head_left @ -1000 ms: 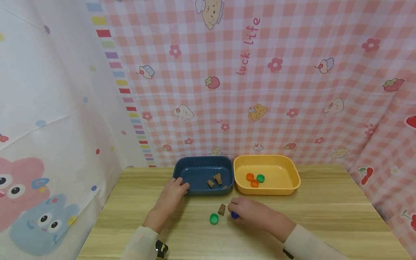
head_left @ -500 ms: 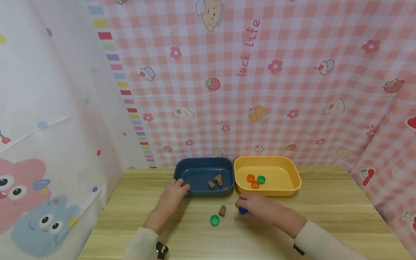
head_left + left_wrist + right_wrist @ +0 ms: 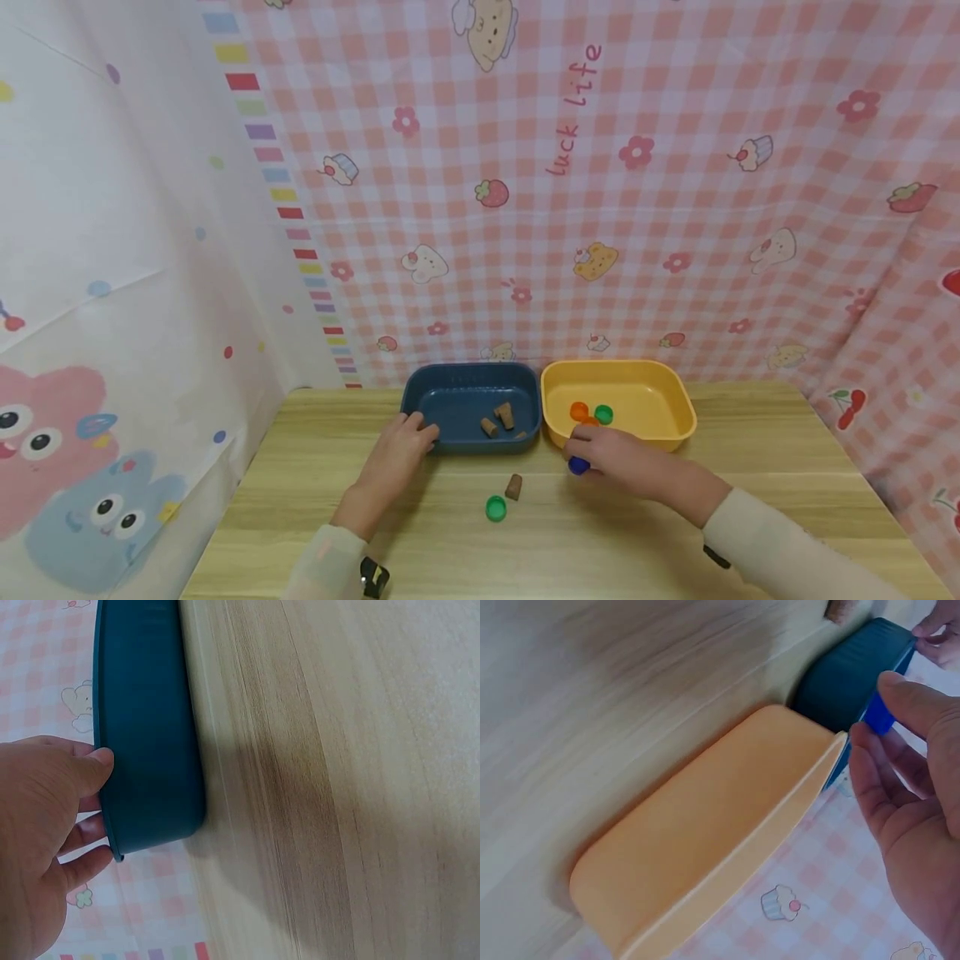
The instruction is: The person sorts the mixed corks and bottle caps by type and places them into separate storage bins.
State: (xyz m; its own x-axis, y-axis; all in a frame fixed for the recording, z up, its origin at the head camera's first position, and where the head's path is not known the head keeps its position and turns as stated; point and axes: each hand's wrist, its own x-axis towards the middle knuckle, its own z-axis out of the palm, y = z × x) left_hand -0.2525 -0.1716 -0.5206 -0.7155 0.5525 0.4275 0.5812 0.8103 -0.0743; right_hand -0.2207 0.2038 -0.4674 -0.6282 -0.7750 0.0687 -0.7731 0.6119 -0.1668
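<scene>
My left hand [image 3: 396,454] grips the near left rim of a dark blue tray [image 3: 453,403], thumb on the outer wall and fingers over the rim in the left wrist view. Between thumb and fingers my right hand [image 3: 626,460] pinches a small blue bottle cap [image 3: 578,466], just in front of the yellow tray [image 3: 656,408]. The right wrist view shows the blue cap [image 3: 879,715] held near the yellow tray's rim. Inside the yellow tray are orange caps [image 3: 579,412], one partly covered by the hand, and a green cap [image 3: 603,414]. Several cork stoppers [image 3: 505,415] lie in the blue tray.
On the wooden table [image 3: 315,475], a green cap [image 3: 496,508] and a cork stopper [image 3: 513,487] lie in front of the blue tray. Both trays stand side by side against a pink checked cloth [image 3: 480,233] at the back.
The right hand has carried the blue cap from beside the loose cork rightward and up to the yellow tray's front. My left hand has stayed on the blue tray.
</scene>
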